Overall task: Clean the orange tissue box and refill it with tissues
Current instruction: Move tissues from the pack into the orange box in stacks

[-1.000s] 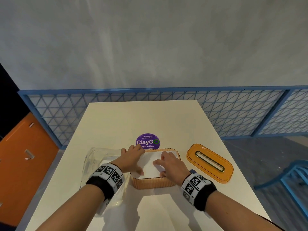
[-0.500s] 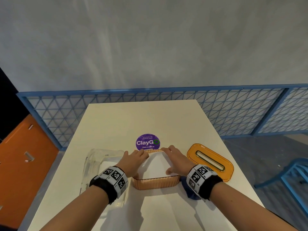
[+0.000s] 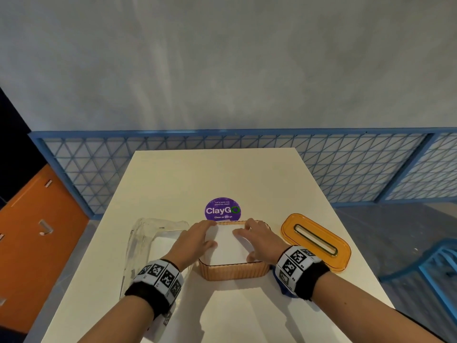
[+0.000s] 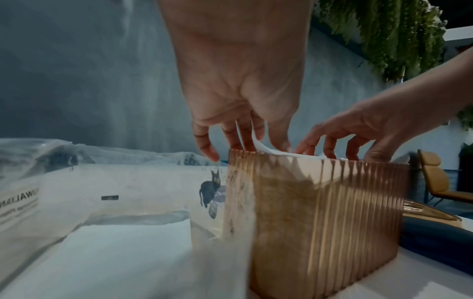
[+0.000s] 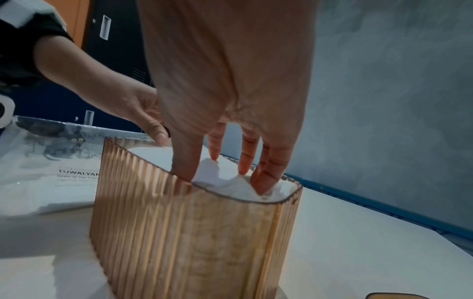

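The orange ribbed tissue box [image 3: 233, 269] stands open at the table's near middle, with a white tissue stack [image 3: 226, 247] up to its rim. My left hand [image 3: 202, 233] lies over the stack's left far corner, fingers straight and thumb resting on the tissues. My right hand [image 3: 247, 230] lies over the right far corner in the same way. In the right wrist view my right hand [image 5: 230, 161] pushes straight fingers down into the tissues [image 5: 225, 179] inside the box [image 5: 192, 232]. In the left wrist view my left hand [image 4: 240, 137] touches the tissues [image 4: 271, 150] at the box [image 4: 320, 212] rim.
The orange lid [image 3: 316, 241] with its slot lies flat to the right of the box. A clear plastic tissue pack [image 3: 148, 243] lies to the left. A purple round sticker [image 3: 222, 209] sits just behind the box. A dark blue cloth [image 3: 284, 289] shows under my right wrist.
Both hands slid from the middle of the tissue stack toward the box's far edge, and they now lie over the far corners. The box, the lid and the pack stayed in place.
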